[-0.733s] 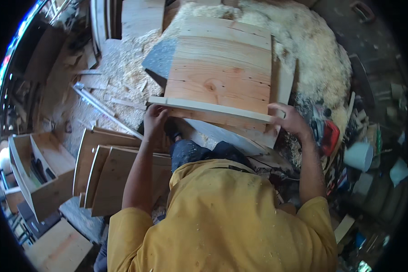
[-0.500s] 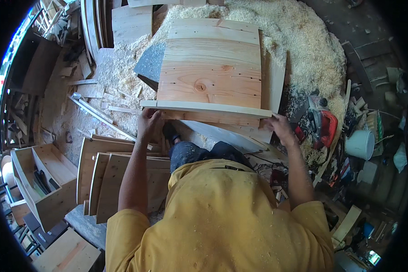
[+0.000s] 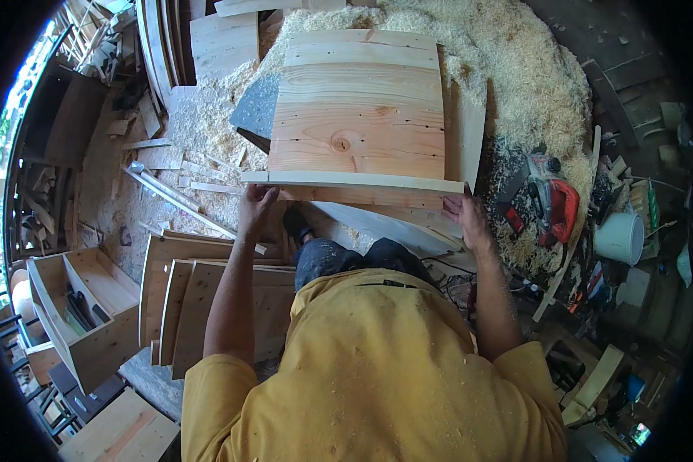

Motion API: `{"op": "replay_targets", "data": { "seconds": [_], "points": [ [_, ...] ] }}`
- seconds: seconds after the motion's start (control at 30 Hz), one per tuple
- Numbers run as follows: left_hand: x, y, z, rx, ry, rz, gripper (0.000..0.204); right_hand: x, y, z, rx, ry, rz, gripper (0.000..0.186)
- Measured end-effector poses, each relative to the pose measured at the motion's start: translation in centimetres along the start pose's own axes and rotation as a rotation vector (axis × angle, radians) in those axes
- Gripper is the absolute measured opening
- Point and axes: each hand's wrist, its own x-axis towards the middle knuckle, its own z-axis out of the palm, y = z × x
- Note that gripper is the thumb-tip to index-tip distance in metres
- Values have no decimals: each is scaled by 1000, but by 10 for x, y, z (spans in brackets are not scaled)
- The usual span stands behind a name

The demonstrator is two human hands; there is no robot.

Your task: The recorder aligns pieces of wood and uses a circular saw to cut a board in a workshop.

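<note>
So, pale wood strip is spanning near end of wide panel | long axis is running left-right, hand to hand | your left hand is curling round left end, gripping | your right hand is sitting half-open at right end, grip unclear

A gap parts the right hand from the red power tool; stacked boards crowd the left forearm.

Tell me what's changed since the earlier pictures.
The bare right hand has shifted lower at the right end of the long, pale wooden strip, its fingers now below it. The bare left hand stays at the left end; the wide, knotty wooden panel lies as before.
</note>
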Motion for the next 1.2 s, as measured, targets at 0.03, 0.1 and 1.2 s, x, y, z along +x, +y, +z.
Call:
{"op": "replay_targets", "data": {
  "seconds": [0.03,0.1,1.2],
  "points": [
    [-1,4,-1,-14,-2,-7,27,3,2,-1,-9,12,14,80],
    [0,0,1,43,17,-7,29,4,2,-5,-17,14,26,82],
    [-5,3,-10,164,-84,-70,34,-16,-17,2,-82,45,145,74]
  ]
}}
